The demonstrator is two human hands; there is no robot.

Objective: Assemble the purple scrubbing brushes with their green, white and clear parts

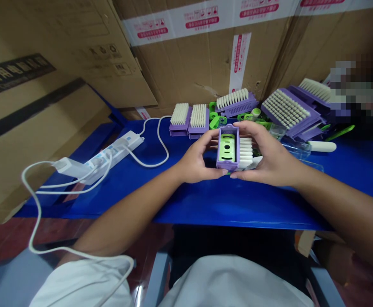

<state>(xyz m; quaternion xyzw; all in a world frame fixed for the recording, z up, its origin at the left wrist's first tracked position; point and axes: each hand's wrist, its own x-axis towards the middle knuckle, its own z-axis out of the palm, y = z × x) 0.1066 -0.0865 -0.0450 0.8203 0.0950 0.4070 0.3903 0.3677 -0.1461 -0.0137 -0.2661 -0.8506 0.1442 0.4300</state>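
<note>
White shirt front [234,283] nearest; left hand [194,155] and right hand [269,153] pinch a purple brush [232,149] from both ends above the blue bench [224,204], keeping its green insert [227,147] facing up.

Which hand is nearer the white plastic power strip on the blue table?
Left. The left hand lies to the right of the white plastic power strip, not touching it; the right hand is farther right, across the purple brush both hands hold.
</note>
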